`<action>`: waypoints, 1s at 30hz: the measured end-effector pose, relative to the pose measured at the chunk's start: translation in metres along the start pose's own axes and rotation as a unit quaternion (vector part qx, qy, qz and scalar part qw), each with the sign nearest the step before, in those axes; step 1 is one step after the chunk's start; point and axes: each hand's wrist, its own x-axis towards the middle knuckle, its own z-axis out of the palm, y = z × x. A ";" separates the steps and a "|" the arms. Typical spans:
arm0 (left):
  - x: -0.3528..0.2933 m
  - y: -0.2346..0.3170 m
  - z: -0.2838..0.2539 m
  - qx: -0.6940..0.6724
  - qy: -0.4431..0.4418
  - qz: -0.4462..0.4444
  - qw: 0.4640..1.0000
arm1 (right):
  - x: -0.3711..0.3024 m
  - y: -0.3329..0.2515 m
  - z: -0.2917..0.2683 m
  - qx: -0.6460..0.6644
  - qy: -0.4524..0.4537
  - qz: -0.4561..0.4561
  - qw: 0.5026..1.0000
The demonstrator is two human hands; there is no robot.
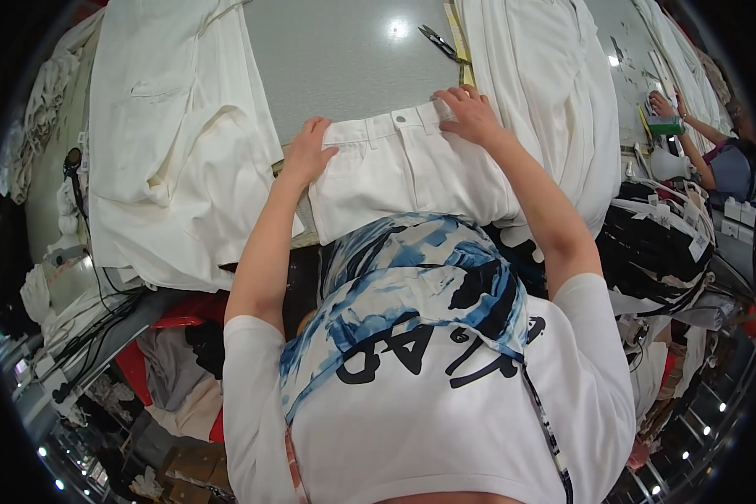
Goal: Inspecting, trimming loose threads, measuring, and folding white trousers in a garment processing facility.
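A pair of white trousers (370, 181) lies in front of me at the table's near edge, waistband away from me, its metal button near the middle. My left hand (311, 153) is closed on the left end of the waistband, thumb on the front. My right hand (470, 116) grips the waistband's right end, fingers over the top edge and thumb on the cloth. The lower part of the trousers drops toward my blue and white patterned apron (420, 260). Just beyond my right hand lie black-handled scissors (442, 44) and a yellow tape measure (459, 38).
White garments (176, 168) are heaped on the grey table (336, 50) at left, and another white pile (546, 109) lies at right. Dark bundled clothes (655, 252) sit farther right. At the far right, another person's arm (699, 126) reaches by a green box (665, 126).
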 end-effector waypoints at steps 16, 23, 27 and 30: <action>-0.016 0.021 -0.034 -0.025 -0.063 -0.018 0.997 | 0.002 0.032 -0.026 0.035 0.012 -0.195 0.980; -0.016 0.011 -0.073 -0.178 -0.139 -0.155 0.962 | -0.007 0.035 -0.065 0.030 0.076 -0.204 0.975; -0.023 0.013 -0.051 -0.238 -0.060 -0.187 0.951 | -0.012 0.019 -0.027 0.184 0.044 -0.012 0.982; -0.026 0.012 -0.019 -0.413 0.142 -0.274 0.857 | -0.017 0.001 0.012 0.293 0.158 0.162 0.929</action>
